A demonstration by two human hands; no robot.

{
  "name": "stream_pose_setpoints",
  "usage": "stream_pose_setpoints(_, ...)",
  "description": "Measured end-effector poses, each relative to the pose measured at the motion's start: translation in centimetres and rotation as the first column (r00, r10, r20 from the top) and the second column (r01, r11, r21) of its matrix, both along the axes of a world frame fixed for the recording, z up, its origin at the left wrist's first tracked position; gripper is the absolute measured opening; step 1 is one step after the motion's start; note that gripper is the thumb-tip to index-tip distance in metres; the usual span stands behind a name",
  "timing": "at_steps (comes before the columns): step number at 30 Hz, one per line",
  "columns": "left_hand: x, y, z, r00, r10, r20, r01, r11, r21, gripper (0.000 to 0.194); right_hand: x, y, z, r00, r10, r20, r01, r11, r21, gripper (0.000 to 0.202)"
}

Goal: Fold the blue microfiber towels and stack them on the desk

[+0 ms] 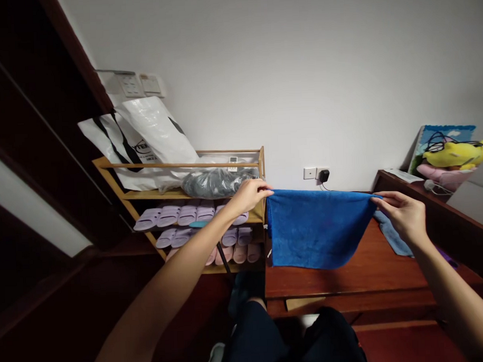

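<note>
I have the blue towel [316, 228] stretched out in the air in front of me, doubled over so its top edge runs straight between my two hands and its lower edge hangs in a shallow curve above the reddish wooden table [371, 274]. My left hand [248, 195] pinches the top left corner, fingers closed tight on the cloth. My right hand [401, 213] pinches the top right corner the same way, thumb and fingertips closed on the fabric. A second piece of blue cloth [394, 236] lies on the table just behind and below my right hand; I cannot tell whether it is part of the same towel.

Left of the towel stands a wooden shoe rack [260, 170]. Its top shelf holds a grey plastic-wrapped bundle [218, 182] and white shopping bags [145, 137] that lean against the wall. The shelf below carries a row of lilac slippers [175, 215], and lower down sit more lilac and pink pairs [238, 252].

On the wall behind the towel a black plug [324, 175] sits in a socket. At the far right, on a raised dark surface, lies a yellow plush toy [458, 153].
</note>
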State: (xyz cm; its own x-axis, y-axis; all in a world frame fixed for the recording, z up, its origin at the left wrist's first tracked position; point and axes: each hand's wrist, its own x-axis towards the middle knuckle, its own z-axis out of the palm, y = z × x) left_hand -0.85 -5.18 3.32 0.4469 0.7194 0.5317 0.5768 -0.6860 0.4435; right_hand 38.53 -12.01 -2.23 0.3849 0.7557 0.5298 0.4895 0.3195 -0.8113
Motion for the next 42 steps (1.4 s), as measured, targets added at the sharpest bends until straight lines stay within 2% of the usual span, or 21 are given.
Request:
stream_pose_setpoints(4, -1.1, -2.3, 1.0, 0.990, -0.079, -0.114, 0.095, 0.985, 0.141, 0.017, 0.2, -1.6, 0.3, 0.996, -0.074, 0.046, 0.076, 0.997, -0.030, 0.041)
stream_pose_setpoints(8, -2.0, -4.2, 1.6, 0.978, -0.128, -0.164, 0.150, 0.980, 0.133, 0.023, 0.6, -3.2, 0.5, 0.999, -0.051, -0.006, 0.051, 0.997, -0.049, 0.041)
stream_pose_setpoints(13, -3.0, -6.9, 2.5, 0.969, -0.154, -0.191, 0.161, 0.987, 0.017, 0.028, 0.8, -5.9, 1.3, 0.995, -0.034, 0.097, 0.044, 0.994, -0.099, 0.040)
stream_pose_setpoints(17, -4.0, -8.7, 3.3, 0.962, -0.217, -0.167, 0.190, 0.968, -0.164, 0.027, 0.9, -8.0, 2.3, 0.994, 0.024, 0.109, -0.005, 0.986, -0.169, 0.036)
stream_pose_setpoints(20, -4.5, -9.0, 3.3, 0.955, -0.259, -0.148, 0.212, 0.938, -0.273, 0.026, 0.9, -8.2, 2.7, 0.993, 0.091, 0.076, -0.074, 0.978, -0.197, 0.032)
stream_pose_setpoints(22, -4.6, -8.6, 2.7, 0.952, -0.266, -0.151, 0.213, 0.931, -0.296, 0.026, 0.9, -7.4, 2.4, 0.987, 0.156, 0.033, -0.143, 0.958, -0.249, 0.031)
stream_pose_setpoints(26, -4.1, -6.0, -0.3, 0.950, -0.250, -0.187, 0.186, 0.934, -0.306, 0.027, 0.7, -4.0, -0.1, 0.963, 0.264, -0.054, -0.263, 0.881, -0.394, 0.036)
stream_pose_setpoints(30, -3.6, -1.3, -5.5, 0.945, -0.239, -0.221, 0.162, 0.934, -0.317, 0.029, 0.3, 1.1, -5.1, 0.931, 0.350, -0.106, -0.359, 0.821, -0.444, 0.041)
stream_pose_setpoints(34, -3.0, 4.3, -11.6, 0.962, -0.128, -0.241, 0.047, 0.947, -0.318, 0.032, -0.3, 6.6, -11.0, 0.941, 0.297, -0.162, -0.338, 0.845, -0.415, 0.046)
stream_pose_setpoints(36, -2.7, 6.7, -14.1, 0.965, -0.094, -0.246, 0.010, 0.947, -0.322, 0.033, -0.6, 8.9, -13.5, 0.951, 0.254, -0.178, -0.306, 0.857, -0.414, 0.049)
stream_pose_setpoints(39, -2.3, 9.4, -17.1, 0.966, -0.033, -0.258, -0.053, 0.946, -0.319, 0.032, -1.0, 11.4, -16.3, 0.962, 0.208, -0.179, -0.266, 0.867, -0.422, 0.050)
stream_pose_setpoints(42, -2.0, 11.2, -19.2, 0.958, 0.030, -0.287, -0.125, 0.940, -0.317, 0.030, -1.3, 13.2, -18.2, 0.971, 0.173, -0.166, -0.229, 0.872, -0.433, 0.045)
